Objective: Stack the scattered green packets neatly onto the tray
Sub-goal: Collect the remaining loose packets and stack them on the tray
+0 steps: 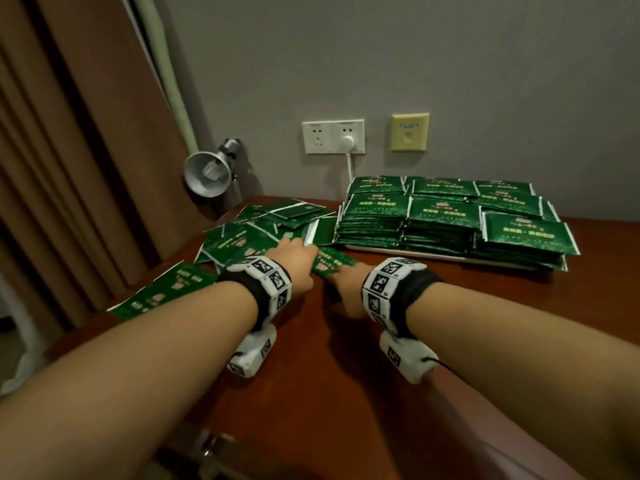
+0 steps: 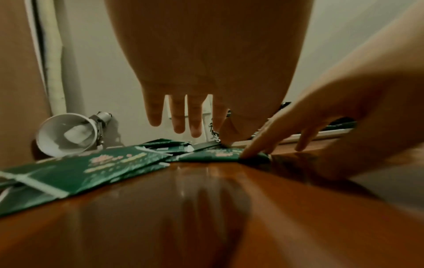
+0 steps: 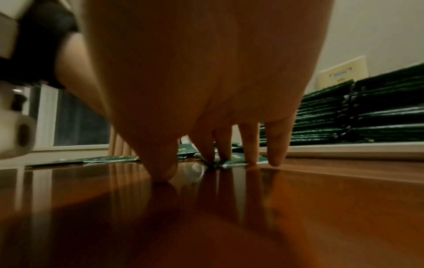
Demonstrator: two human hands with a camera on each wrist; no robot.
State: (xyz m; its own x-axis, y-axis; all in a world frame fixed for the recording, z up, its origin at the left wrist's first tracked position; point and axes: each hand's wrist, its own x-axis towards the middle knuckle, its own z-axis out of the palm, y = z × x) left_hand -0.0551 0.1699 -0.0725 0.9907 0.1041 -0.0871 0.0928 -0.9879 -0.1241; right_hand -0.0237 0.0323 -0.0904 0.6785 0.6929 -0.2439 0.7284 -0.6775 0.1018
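Loose green packets (image 1: 249, 230) lie in a heap at the table's far left, one more (image 1: 166, 289) near the left edge. Neat stacks of packets (image 1: 446, 216) fill the white tray (image 1: 408, 251) at the far right. My left hand (image 1: 294, 256) hovers over the heap's near edge, its fingers (image 2: 177, 117) straight and holding nothing. My right hand (image 1: 346, 285) is beside it, its straight fingertips (image 3: 252, 154) pressing a single packet (image 1: 334, 262) flat on the wood just in front of the tray. The thumb (image 3: 162, 170) touches bare table.
A silver clamp lamp (image 1: 207, 174) leans at the table's back left corner. A plugged wall socket (image 1: 333, 136) sits behind the tray. Brown curtains (image 1: 69, 168) hang at the left. Glossy wooden table (image 1: 329, 375) stretches toward me.
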